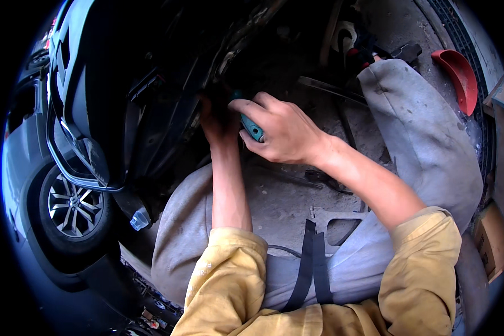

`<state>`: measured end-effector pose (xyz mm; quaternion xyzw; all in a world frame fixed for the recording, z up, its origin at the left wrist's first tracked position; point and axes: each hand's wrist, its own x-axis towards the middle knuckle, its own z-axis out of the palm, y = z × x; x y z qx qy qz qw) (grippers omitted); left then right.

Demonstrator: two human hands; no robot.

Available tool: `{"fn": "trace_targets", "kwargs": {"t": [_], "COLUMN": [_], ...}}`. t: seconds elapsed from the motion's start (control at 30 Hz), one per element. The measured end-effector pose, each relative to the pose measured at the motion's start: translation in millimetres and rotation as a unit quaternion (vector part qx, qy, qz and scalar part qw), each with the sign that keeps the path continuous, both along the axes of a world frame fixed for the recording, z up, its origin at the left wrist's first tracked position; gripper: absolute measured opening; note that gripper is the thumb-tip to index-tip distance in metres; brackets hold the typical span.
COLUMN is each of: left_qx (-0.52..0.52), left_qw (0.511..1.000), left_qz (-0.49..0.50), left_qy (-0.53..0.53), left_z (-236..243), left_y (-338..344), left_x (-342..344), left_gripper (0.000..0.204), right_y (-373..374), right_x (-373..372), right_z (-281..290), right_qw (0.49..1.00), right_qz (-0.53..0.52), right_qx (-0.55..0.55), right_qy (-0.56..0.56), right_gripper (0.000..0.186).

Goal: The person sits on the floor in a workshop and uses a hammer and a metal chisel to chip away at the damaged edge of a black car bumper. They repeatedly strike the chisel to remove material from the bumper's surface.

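My right hand is closed around a screwdriver with a teal handle that has a hole in its end. The tool points away from me, and its tip is lost in the dark. Beside it, my left hand reaches up into deep shadow along the vehicle's dark underside. Its fingers are mostly hidden, so what they touch or hold does not show. Both hands are close together, above the gap between my spread legs.
On the left, a dark car with a spoked wheel stands past a raised body panel. A clear plastic piece is near it. A flat metal bar lies beyond my hands. A red curved piece and cardboard box are at right.
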<state>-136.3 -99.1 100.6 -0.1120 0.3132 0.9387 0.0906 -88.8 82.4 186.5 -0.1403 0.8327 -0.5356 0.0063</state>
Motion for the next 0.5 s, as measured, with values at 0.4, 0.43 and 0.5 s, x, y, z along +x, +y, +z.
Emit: {"fn": "trace_targets", "kwargs": {"t": [0.4,0.43,0.5], "left_qx": [-0.059,-0.079,-0.105], "left_qw": [0.991,0.988,0.977], "left_qz": [0.115,0.127,0.164], "left_qy": [-0.025,-0.033,-0.087], "left_z": [13.5,9.6,1.5], "left_y": [-17.4,-20.8,-26.9], "left_x": [14.7,12.4,12.2], "left_gripper": [0.056,0.056,0.054], "right_y": [-19.0,-24.1,-31.6], "right_x": [-26.7,-30.6,-31.1], "right_z": [-16.8,-18.1,-19.9], "right_qw": [0.942,0.934,0.934], "right_qz": [-0.006,0.027,0.053], "right_qx": [-0.113,-0.169,-0.173], "right_qy": [0.317,0.314,0.309], "right_gripper": [0.029,0.030,0.025]}}
